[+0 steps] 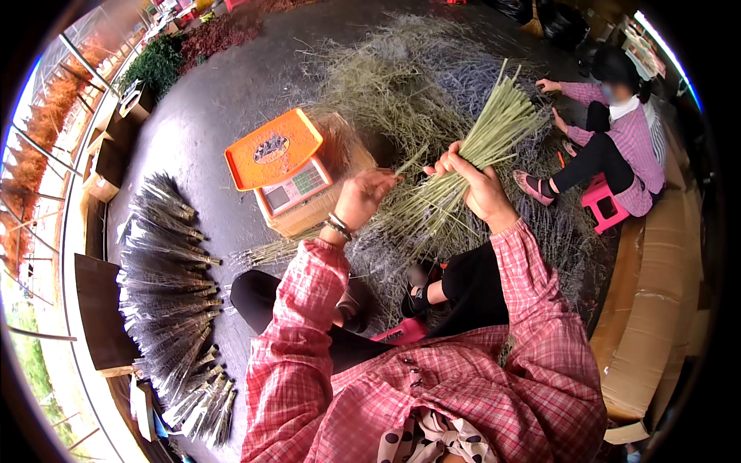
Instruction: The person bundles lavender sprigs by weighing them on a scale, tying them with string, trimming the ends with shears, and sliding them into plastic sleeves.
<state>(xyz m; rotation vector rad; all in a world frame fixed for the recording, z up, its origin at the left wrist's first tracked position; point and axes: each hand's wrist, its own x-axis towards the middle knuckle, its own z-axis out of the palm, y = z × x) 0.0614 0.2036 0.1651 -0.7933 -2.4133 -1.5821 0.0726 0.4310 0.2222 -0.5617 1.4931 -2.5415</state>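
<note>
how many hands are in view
4: the wearer's left hand pinching a thin sprig, right hand gripping the stem bundle, and the co-worker's upper hand and lower hand at upper right.

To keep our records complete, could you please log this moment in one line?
Left hand: pinching sprig | Right hand: gripping stem bundle | Nearby: orange scale on cardboard box

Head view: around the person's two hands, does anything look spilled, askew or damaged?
The loose, dry grey-green stalks lie tangled across the dark floor, which looks messy against the ordered row of purple-grey flower bundles at left. The pale-green stem bundle in the right hand shows no clear damage.
</note>
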